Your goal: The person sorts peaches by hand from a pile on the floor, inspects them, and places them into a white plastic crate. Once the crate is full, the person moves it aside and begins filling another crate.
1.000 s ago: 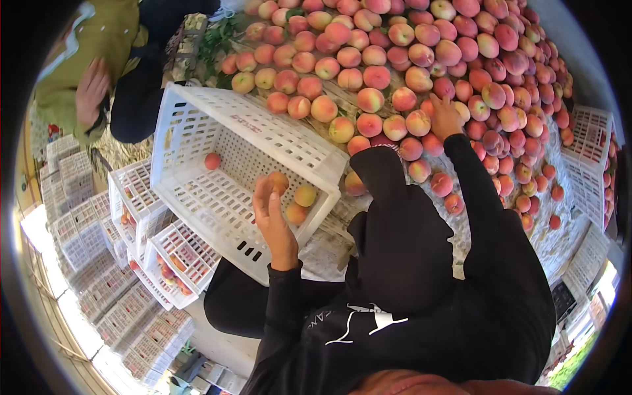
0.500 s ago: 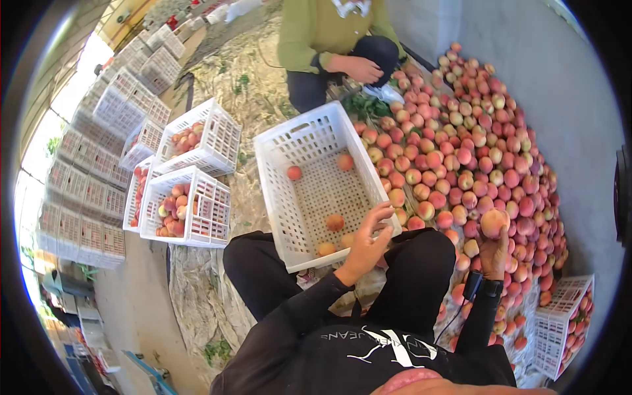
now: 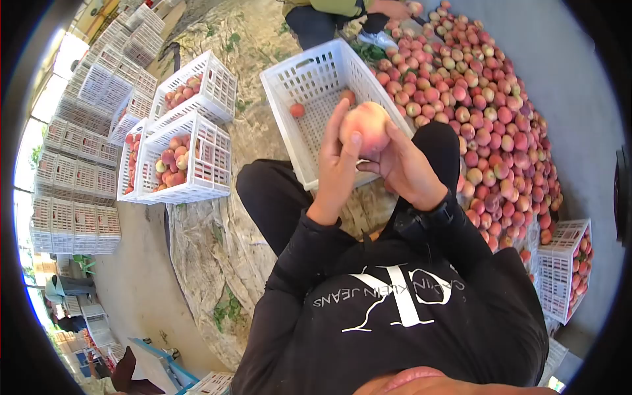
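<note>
A large pale orange-pink peach is held up above the near end of a white plastic crate. My left hand presses against its left side, thumb along the front. On the other side my right hand grips the same peach, with fingers curled beneath it. Inside the crate, one peach lies by the left wall and another peach sits farther back, partly covered by the held one. My hands hide the crate's near floor.
A big heap of peaches spreads along the grey wall at right. Filled crates stand on the left, before stacked crates. Another crate of peaches is at lower right. A co-worker's hand reaches toward the heap.
My right hand has brought the peach from over the heap to in front of me. My left hand has left the crate's rim and joined it. The view has tilted down.
</note>
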`<action>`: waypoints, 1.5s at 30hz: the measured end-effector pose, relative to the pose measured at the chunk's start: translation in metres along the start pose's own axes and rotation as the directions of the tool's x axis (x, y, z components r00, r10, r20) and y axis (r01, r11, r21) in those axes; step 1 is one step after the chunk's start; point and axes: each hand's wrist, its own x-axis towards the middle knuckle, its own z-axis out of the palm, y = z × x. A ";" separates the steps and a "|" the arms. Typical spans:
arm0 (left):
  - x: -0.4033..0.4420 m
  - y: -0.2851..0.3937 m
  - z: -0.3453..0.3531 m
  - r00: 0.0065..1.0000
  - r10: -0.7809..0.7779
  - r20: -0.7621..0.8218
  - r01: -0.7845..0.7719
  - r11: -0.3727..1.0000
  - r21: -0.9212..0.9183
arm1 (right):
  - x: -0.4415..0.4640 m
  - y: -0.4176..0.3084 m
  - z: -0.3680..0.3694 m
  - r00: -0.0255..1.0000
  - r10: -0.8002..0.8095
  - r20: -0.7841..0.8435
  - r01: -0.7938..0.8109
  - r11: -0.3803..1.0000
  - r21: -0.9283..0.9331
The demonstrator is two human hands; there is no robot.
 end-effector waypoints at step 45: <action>0.092 -0.044 -0.219 0.962 -0.152 -0.229 0.039 0.900 -0.433 | -0.097 -0.057 -0.148 0.610 -0.637 -0.472 0.050 0.626 -0.779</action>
